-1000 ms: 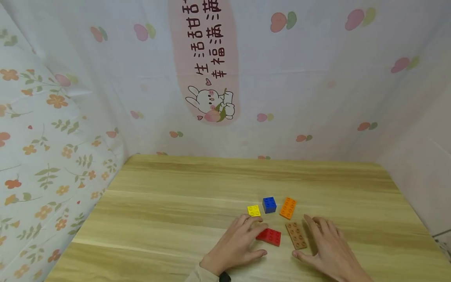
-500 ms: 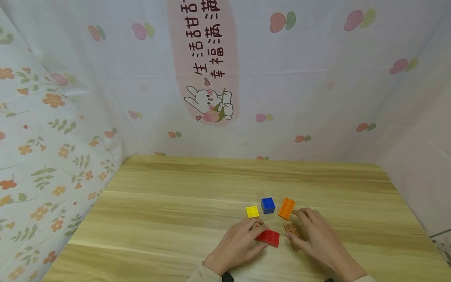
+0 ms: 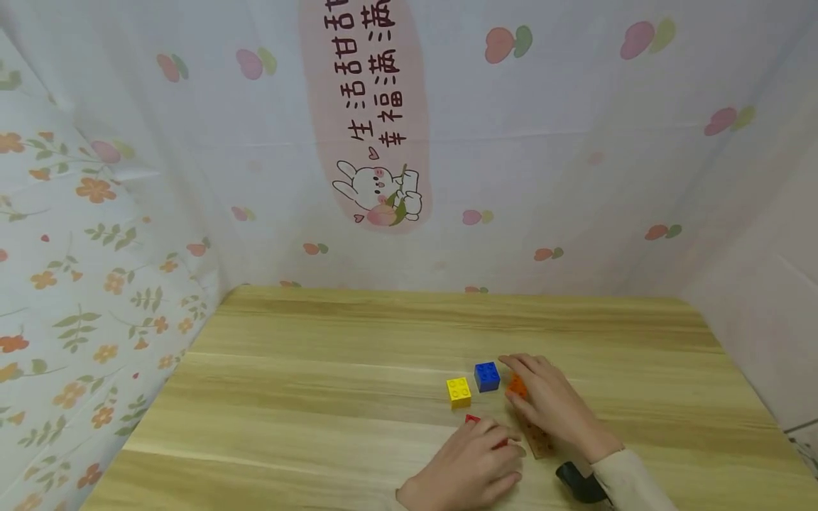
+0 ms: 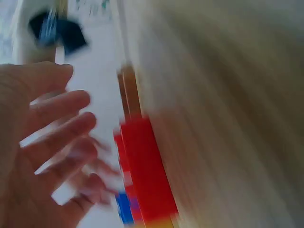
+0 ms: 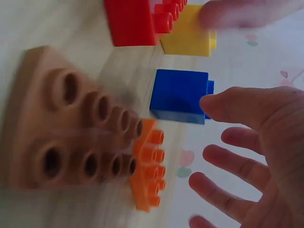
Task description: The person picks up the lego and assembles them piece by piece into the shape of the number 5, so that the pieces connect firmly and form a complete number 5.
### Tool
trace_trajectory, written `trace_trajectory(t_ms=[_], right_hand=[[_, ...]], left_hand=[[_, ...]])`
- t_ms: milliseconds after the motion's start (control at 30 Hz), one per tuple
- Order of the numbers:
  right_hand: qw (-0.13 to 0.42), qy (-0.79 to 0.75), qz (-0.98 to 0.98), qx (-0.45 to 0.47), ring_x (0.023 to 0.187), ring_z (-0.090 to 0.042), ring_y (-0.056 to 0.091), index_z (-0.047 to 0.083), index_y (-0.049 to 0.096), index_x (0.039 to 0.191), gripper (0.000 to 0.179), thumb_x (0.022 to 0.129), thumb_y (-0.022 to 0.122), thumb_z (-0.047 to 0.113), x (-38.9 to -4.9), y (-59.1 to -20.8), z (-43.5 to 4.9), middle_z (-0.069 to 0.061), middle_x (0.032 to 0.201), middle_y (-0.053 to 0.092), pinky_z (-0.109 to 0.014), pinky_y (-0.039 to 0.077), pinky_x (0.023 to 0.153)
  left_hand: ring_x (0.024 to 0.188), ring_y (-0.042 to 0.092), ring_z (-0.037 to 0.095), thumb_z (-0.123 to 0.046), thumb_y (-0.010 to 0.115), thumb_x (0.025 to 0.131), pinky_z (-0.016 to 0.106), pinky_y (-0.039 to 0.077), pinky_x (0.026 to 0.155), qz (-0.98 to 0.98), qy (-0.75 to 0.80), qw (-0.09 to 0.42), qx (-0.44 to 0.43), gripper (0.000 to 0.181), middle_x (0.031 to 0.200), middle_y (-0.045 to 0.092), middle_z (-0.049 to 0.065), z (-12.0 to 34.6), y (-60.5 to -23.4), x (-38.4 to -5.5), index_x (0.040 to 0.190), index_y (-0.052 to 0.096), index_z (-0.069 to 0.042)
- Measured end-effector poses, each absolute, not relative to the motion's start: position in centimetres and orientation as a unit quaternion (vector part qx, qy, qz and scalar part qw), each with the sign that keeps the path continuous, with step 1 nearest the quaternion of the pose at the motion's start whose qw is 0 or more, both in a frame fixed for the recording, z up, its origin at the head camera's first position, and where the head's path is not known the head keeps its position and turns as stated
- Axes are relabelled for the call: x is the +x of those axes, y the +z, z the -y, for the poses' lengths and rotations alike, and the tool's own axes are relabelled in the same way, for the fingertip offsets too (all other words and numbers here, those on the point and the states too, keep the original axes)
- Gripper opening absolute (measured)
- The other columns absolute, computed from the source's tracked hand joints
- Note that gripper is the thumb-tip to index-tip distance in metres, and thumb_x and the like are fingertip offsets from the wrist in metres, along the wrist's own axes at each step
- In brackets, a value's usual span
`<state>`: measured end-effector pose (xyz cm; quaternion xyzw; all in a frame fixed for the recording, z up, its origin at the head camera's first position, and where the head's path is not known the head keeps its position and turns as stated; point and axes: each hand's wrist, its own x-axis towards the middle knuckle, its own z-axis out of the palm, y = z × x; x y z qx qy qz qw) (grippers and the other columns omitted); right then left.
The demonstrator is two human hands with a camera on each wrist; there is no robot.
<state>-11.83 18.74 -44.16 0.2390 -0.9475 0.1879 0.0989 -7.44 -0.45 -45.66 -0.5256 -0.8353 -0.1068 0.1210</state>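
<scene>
My left hand [image 3: 473, 465] hovers over the red toy brick [image 3: 472, 419] and covers most of it in the head view. In the left wrist view its loosely bent fingers stand apart from the red brick's studs. My right hand [image 3: 551, 401] reaches over the flat brown brick [image 3: 542, 447] and the orange brick [image 3: 517, 386], partly hiding both. Its fingers are spread, holding nothing, in the right wrist view. Near its fingertips sits the blue brick [image 5: 178, 92]; contact there cannot be told. The yellow brick [image 3: 459, 392] stands left of the blue one.
All the bricks rest on a wood-grain table [image 3: 307, 397]. A white printed cloth [image 3: 543, 156] hangs behind the table, and a floral cloth [image 3: 102, 284] hangs along the left side.
My right hand has moved forward and left, from beside the brown brick to above the orange one. My left hand has shifted right over the red brick.
</scene>
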Motion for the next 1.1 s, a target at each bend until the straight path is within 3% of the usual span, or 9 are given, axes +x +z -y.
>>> trace_trajectory(t_ms=[133, 233, 333, 433, 533, 667, 767, 933, 1100], right_hand=[[0.071, 0.189, 0.946, 0.254, 0.112, -0.033, 0.049, 0.003, 0.052, 0.129, 0.052, 0.082, 0.071, 0.011, -12.8, -44.2, -18.1, -0.012, 0.124, 0.054, -0.056, 0.035, 0.093], [0.063, 0.194, 0.943, 0.262, 0.114, -0.032, 0.049, 0.003, 0.053, 0.128, 0.049, 0.083, 0.070, 0.009, -13.4, -44.2, -17.7, -0.012, 0.124, 0.055, -0.055, 0.033, 0.097], [0.060, 0.199, 0.942, 0.262, 0.110, -0.031, 0.052, 0.003, 0.057, 0.123, 0.044, 0.082, 0.071, 0.007, -13.6, -44.3, -17.6, -0.011, 0.119, 0.059, -0.053, 0.036, 0.096], [0.052, 0.206, 0.943, 0.255, 0.104, -0.029, 0.056, 0.002, 0.060, 0.117, 0.039, 0.081, 0.072, 0.006, -13.6, -44.3, -17.7, -0.011, 0.113, 0.062, -0.050, 0.039, 0.093], [0.035, 0.211, 0.946, 0.244, 0.101, -0.028, 0.058, 0.002, 0.060, 0.115, 0.036, 0.082, 0.071, 0.008, -13.6, -44.4, -17.8, -0.010, 0.111, 0.063, -0.050, 0.040, 0.093], [0.028, 0.217, 0.948, 0.230, 0.099, -0.028, 0.057, 0.003, 0.060, 0.114, 0.035, 0.082, 0.072, 0.010, -13.3, -44.4, -18.0, -0.008, 0.108, 0.064, -0.051, 0.039, 0.092], [0.040, 0.220, 0.949, 0.221, 0.099, -0.029, 0.057, 0.003, 0.061, 0.114, 0.036, 0.080, 0.073, 0.010, -13.0, -44.2, -18.3, -0.008, 0.108, 0.064, -0.050, 0.040, 0.092], [0.058, 0.220, 0.946, 0.231, 0.096, -0.028, 0.059, 0.000, 0.061, 0.113, 0.037, 0.079, 0.073, 0.009, -12.7, -43.7, -19.0, -0.009, 0.107, 0.064, -0.050, 0.041, 0.091], [0.054, 0.238, 0.943, 0.225, 0.097, -0.027, 0.060, 0.000, 0.060, 0.114, 0.036, 0.080, 0.072, 0.006, -12.0, -43.4, -19.7, -0.010, 0.109, 0.063, -0.044, 0.048, 0.082]], left_hand=[[0.124, 0.038, 0.004, -0.034, 0.048, 0.097, 0.027, 0.036, 0.097, 0.835, -0.049, 0.023, -0.548, 0.023, 0.133, 0.047, -0.009, -1.8, -45.3, -6.5, 0.107, 0.064, -0.022], [0.129, 0.033, 0.007, -0.043, 0.046, 0.096, 0.037, 0.034, 0.101, 0.839, -0.029, -0.016, -0.543, 0.032, 0.139, 0.040, -0.007, -2.8, -45.3, -6.1, 0.113, 0.062, -0.021], [0.128, 0.035, 0.009, -0.043, 0.046, 0.096, 0.037, 0.034, 0.101, 0.843, -0.021, -0.004, -0.537, 0.031, 0.137, 0.043, -0.005, -3.3, -45.4, -5.9, 0.111, 0.062, -0.021], [0.125, 0.038, 0.009, -0.034, 0.048, 0.097, 0.025, 0.037, 0.098, 0.840, -0.025, 0.017, -0.542, 0.022, 0.127, 0.051, -0.006, -3.5, -45.7, -5.9, 0.105, 0.064, -0.022], [0.122, 0.041, 0.006, -0.038, 0.050, 0.095, 0.015, 0.040, 0.087, 0.838, -0.031, 0.019, -0.544, 0.024, 0.119, 0.054, -0.008, -3.4, -46.0, -5.8, 0.106, 0.064, -0.023], [0.100, 0.045, -0.001, -0.046, 0.049, 0.093, 0.008, 0.039, 0.064, 0.848, -0.037, 0.000, -0.529, 0.029, 0.110, 0.050, -0.011, -3.2, -46.1, -5.6, 0.109, 0.061, -0.024], [0.080, 0.037, -0.001, -0.046, 0.047, 0.094, 0.007, 0.030, 0.053, 0.852, -0.046, -0.011, -0.521, 0.030, 0.101, 0.043, -0.010, -3.2, -46.1, -5.4, 0.107, 0.060, -0.022], [0.089, 0.038, 0.004, -0.046, 0.047, 0.095, 0.007, 0.034, 0.058, 0.854, -0.032, -0.006, -0.519, 0.034, 0.107, 0.045, -0.006, -3.3, -46.0, -5.5, 0.103, 0.062, -0.018], [0.103, 0.041, 0.005, -0.042, 0.051, 0.094, 0.007, 0.039, 0.073, 0.855, -0.046, -0.022, -0.516, 0.030, 0.118, 0.048, -0.006, -3.1, -46.1, -5.8, 0.098, 0.068, -0.018]])
